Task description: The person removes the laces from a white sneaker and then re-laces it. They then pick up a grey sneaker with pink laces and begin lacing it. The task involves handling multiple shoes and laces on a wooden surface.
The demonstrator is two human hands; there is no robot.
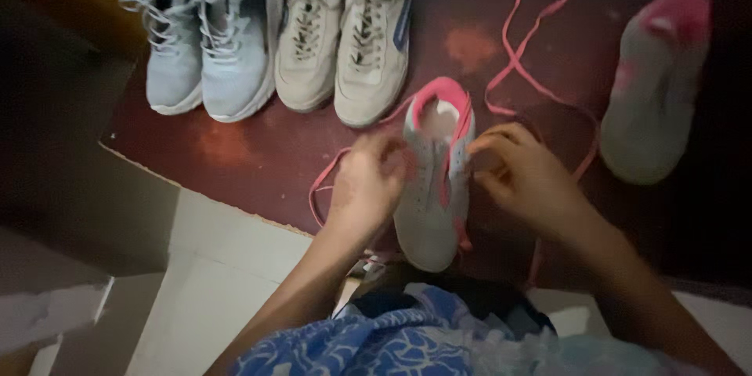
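Blue patterned clothing [368, 341] lowest in frame. Above it, left hand [366, 184] and right hand [523, 172] each with grip pinching pink lace [517, 55] beside grey-pink shoe [435, 176], centre frame. Loose lace trailing upward: likely to snag or slip out.

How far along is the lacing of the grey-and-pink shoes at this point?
Done: little that shows. In hand: the left hand and right hand work at the near grey-and-pink shoe, whose pink lace trails loose over the dark red mat. Left: the matching shoe lies aside, with no lace visible.
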